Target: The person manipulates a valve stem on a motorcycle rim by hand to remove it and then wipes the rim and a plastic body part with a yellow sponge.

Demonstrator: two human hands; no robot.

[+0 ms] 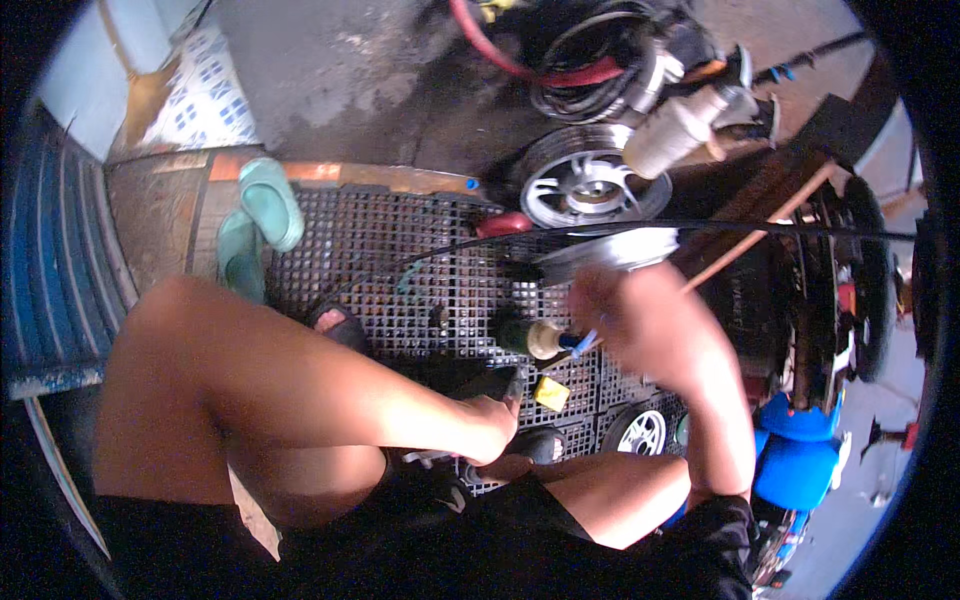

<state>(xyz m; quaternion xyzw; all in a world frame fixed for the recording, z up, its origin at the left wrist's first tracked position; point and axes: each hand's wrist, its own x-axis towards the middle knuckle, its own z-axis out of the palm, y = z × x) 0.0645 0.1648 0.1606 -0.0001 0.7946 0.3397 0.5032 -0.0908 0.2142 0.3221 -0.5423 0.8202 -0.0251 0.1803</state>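
My right hand (649, 322), blurred by motion, is closed around what looks like a brush. The brush has dark bristles, a beige collar (544, 341) and a pale blue tie. A wooden stick (750, 240), roughly in line with it, comes out beyond the hand. Just past my fingers lies a pale metal rim (619, 251), partly hidden. My left hand (491, 431) hangs low, fingers curled down near something dark; whether it grips anything cannot be told. A yellow sponge (553, 394) lies on the black plastic grating (390, 225), right of that hand.
A silver alloy wheel (592, 187), a whitish bottle (671, 139) and coiled black hose (577, 90) lie ahead. A thin black cable (720, 223) crosses the view. Green clogs (270, 202) stand left. Another wheel (643, 433) and blue plastic parts (799, 465) are at right.
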